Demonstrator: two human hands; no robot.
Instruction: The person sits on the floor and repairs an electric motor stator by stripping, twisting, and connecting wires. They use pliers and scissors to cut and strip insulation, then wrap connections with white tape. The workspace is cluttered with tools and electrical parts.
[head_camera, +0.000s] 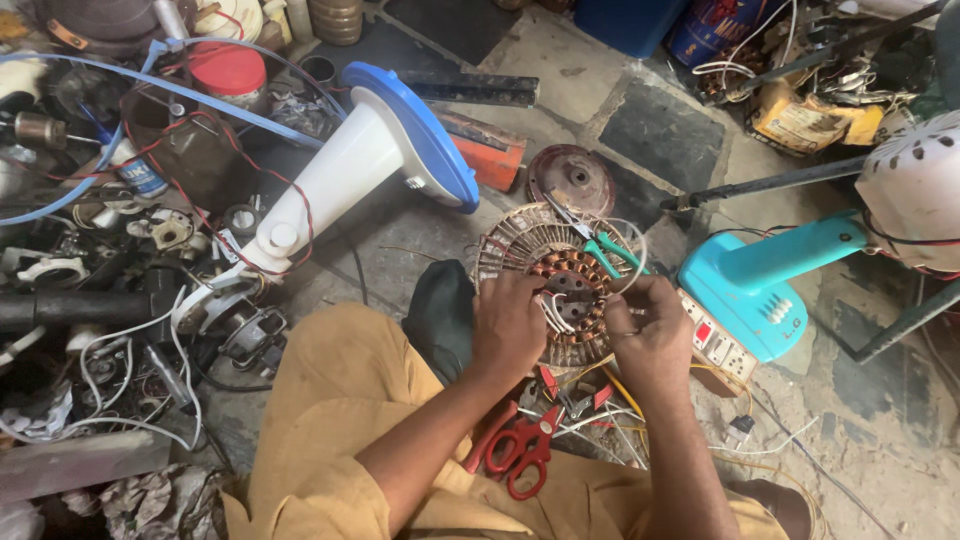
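Left hand (508, 325) rests flat on the fan stator (560, 285) at centre floor, right hand (652, 330) pinching its thin white leads (553, 312) — risk: a tug could snap wire or nick copper windings.

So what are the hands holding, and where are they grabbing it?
The left hand rests on the near edge of the round copper-wound motor coil. The right hand pinches thin white wires coming from its middle; the exact grip is hidden.

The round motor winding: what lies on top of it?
On the motor winding lie green-handled pliers and white wires. The left hand and right hand cover its near edge, hiding that part.
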